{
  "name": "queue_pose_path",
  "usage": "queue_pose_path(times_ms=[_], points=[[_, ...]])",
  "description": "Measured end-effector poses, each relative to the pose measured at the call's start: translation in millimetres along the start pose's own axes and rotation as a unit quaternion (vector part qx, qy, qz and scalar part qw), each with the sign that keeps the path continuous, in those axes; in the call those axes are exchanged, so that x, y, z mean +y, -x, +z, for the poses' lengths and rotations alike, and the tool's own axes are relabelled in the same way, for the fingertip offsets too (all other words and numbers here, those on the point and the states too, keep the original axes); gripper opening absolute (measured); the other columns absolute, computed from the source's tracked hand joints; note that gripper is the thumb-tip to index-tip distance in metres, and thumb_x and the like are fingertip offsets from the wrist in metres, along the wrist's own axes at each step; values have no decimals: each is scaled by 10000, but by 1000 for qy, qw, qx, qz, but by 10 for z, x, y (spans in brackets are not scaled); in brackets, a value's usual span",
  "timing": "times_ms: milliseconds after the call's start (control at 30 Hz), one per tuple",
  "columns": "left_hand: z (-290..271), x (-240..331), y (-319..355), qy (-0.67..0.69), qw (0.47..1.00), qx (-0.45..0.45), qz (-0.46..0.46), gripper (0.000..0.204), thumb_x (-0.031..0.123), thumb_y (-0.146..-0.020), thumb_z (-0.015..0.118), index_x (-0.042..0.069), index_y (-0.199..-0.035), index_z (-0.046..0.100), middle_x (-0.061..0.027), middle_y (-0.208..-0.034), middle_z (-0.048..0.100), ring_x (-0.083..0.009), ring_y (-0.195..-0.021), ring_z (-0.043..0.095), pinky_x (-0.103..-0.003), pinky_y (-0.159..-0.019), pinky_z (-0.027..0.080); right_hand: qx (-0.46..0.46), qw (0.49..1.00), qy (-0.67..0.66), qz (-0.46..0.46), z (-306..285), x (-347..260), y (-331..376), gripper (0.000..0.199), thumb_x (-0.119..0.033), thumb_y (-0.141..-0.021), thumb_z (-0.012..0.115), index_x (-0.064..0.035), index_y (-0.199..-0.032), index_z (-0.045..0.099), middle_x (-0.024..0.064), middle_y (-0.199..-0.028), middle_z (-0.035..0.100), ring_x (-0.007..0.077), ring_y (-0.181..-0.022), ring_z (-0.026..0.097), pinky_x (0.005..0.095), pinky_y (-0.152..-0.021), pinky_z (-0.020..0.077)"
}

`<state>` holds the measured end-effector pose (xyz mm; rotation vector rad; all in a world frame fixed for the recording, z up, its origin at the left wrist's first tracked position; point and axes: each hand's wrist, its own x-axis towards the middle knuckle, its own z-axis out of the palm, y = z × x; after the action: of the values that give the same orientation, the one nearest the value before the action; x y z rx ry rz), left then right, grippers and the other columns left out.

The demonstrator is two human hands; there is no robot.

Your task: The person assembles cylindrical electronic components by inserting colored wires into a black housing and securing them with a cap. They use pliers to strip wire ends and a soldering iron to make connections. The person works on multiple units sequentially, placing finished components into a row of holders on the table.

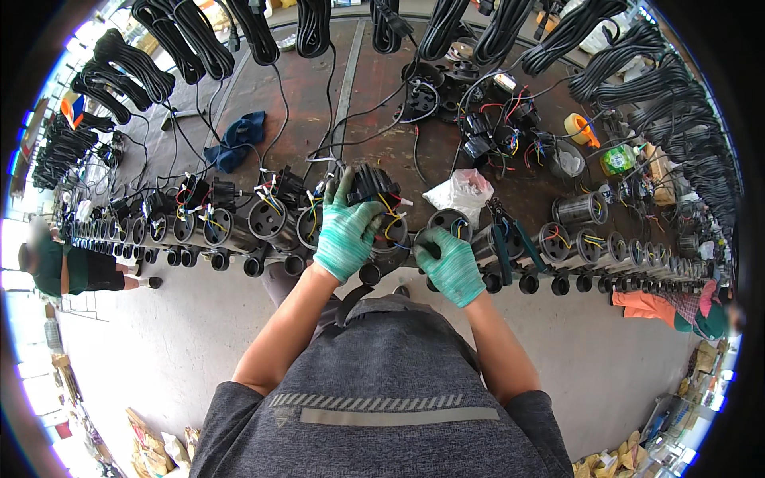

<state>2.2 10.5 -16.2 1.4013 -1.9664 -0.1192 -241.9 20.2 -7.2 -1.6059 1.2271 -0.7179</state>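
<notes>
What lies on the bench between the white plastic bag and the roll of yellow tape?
In the head view, between the white plastic bag and the roll of yellow tape lie black parts with coloured wires.

The left hand [348,231], in a green knit glove, grips a black motor part [373,185] with coloured wires trailing from it. The right hand [451,264] (gloved the same) rests on a metal cylinder [449,224] just beside it. Both belong to a long row of cylinders [239,227] along the workbench [374,95]. A white plastic bag [464,191] lies behind, and coiled black cables [171,36] hang at the far edge.
</notes>
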Motion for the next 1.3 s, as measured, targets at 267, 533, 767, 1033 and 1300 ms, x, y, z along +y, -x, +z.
queue_pose_path(times_ms=[267,533,767,1033,1300], points=[[90,70,29,-40,998,13,43,177,143,-871,779,171,-1045,773,-59,-1036,806,-473,-1507,470,-704,-1261,187,-176,939,293,-26,-339,-211,-173,158,-147,-985,714,-20,-1079,708,242,-951,747,444,-880,723,485,-785,575],[130,79,64,-61,998,11,18,184,169,-865,776,196,-1047,792,-70,-1053,810,-490,-1514,449,-706,-1264,164,-102,935,249,-233,-176,-147,-392,153,-105,-959,723,-64,-1105,740,172,-969,753,370,-814,729,445,-735,591],[91,181,41,-52,998,27,9,172,108,-839,740,164,-991,796,-116,-991,794,-534,-1492,455,-712,-1273,156,98,869,266,-405,67,65,-473,238,-44,-841,772,-93,-1073,762,98,-973,757,281,-785,740,384,-681,601],[130,177,153,-38,999,-7,7,217,146,-855,733,192,-1058,792,-79,-1092,806,-514,-1532,416,-737,-1261,141,92,887,268,-364,81,120,-423,218,-44,-857,764,-76,-1071,734,104,-969,737,305,-767,726,399,-674,597],[31,268,137,-16,998,-24,48,294,174,-867,714,133,-1153,767,-119,-1120,793,-548,-1565,334,-711,-1273,150,43,969,157,-188,153,50,-262,184,-75,-972,747,-20,-1143,709,142,-940,752,299,-797,756,362,-705,601]])
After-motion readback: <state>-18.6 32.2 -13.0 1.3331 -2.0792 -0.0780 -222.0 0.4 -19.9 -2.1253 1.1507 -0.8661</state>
